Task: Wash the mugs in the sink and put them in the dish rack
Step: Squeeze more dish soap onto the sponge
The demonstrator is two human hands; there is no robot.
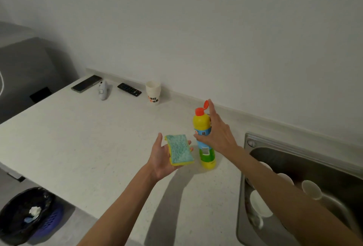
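Observation:
My left hand [161, 159] lies palm up over the white counter and holds a green and yellow sponge [179, 150], green side up. Just right of it stands a yellow dish soap bottle [205, 139] with its orange flip cap [206, 105] open. My right hand [218, 133] is around the bottle's upper body, thumb across the label, index finger stretched up to the cap. At the lower right the steel sink [275, 143] holds white mugs [259, 204], one upright [311, 189] and others partly hidden behind my right forearm. No dish rack is in view.
Along the wall stand a stack of paper cups [153, 92], a black remote [129, 89], a white handheld device [102, 90] and a phone [86, 83]. A black-lined waste bin [25, 214] sits on the floor at the lower left, below the counter's edge.

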